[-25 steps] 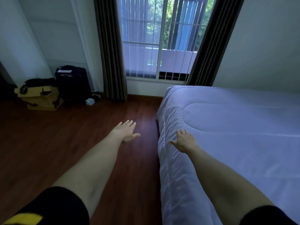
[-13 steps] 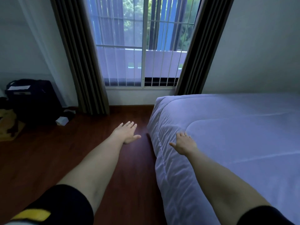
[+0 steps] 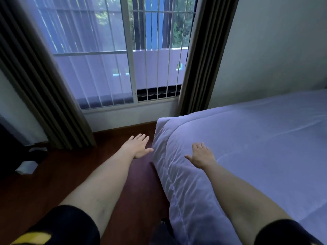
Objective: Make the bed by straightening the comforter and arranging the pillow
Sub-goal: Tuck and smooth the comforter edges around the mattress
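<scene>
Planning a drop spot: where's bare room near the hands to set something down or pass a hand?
Free: the flat comforter top right of the right hand, out to the wall; and the wood floor left of the left hand, toward the curtain. Tight: the floor strip between bed edge and left forearm, and the far-left clutter.

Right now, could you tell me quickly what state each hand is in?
Left hand: open, fingers straight, over the floor, holding nothing.
Right hand: open, fingers spread over the comforter; contact cannot be told.
</scene>
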Available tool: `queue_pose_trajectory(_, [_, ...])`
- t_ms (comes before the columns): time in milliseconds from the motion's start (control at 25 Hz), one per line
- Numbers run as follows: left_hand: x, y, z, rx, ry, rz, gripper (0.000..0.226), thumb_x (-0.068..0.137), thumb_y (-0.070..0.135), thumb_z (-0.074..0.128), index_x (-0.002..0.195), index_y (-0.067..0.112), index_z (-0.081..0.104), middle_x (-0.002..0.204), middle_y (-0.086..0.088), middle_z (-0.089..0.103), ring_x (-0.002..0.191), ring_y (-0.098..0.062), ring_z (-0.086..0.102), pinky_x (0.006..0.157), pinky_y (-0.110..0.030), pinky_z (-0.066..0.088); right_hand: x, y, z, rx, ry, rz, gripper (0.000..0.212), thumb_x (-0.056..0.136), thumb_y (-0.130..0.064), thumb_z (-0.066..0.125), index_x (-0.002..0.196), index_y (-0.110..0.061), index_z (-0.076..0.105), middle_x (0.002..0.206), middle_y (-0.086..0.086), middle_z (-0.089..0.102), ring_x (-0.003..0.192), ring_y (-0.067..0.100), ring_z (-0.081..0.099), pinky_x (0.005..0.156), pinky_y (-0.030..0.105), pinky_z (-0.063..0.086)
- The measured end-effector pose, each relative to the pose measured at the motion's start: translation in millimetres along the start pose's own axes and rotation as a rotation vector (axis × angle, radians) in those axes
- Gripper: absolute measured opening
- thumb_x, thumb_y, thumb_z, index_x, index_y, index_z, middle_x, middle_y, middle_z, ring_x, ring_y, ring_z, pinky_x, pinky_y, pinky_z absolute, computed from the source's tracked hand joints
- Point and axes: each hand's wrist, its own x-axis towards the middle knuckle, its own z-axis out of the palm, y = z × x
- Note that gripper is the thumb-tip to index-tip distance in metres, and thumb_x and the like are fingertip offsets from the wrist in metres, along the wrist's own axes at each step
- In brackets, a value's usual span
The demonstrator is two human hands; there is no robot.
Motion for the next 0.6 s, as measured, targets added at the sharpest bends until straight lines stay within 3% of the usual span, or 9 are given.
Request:
queue_pose_trajectory(360, [225.2,-35.9,-67.9,-0.013,-0.047,0.102,0.073,0.097,0.056,0.03,0.154,0.02,0.002,0.163,-0.003,-0.001,0.151,-0.019,-0.002,0.122,-0.042,0.004,200.1,18.0,-24.5,0.047,-0.054,0.096,0.077,0.098,-0.055,0.036,0.156,-0.014,0.005,0.164,0.008,0.001,0.151,0.03,0.0,0.122,0.042,0.013])
queue_pose_trajectory(600, [390.7,-49.6,-62.4,0.099,-0.097,0.318,0.073,0.097,0.053,0.034,0.154,0.019,0.004,0.163,-0.006,0.003,0.151,-0.022,0.0,0.122,-0.044,0.009,304.0,27.9,2.1,0.103,-0.056,0.265,0.076,0.098,-0.052,0.037,0.156,-0.019,0.0,0.164,0.004,-0.005,0.15,0.033,-0.002,0.122,0.044,0.01])
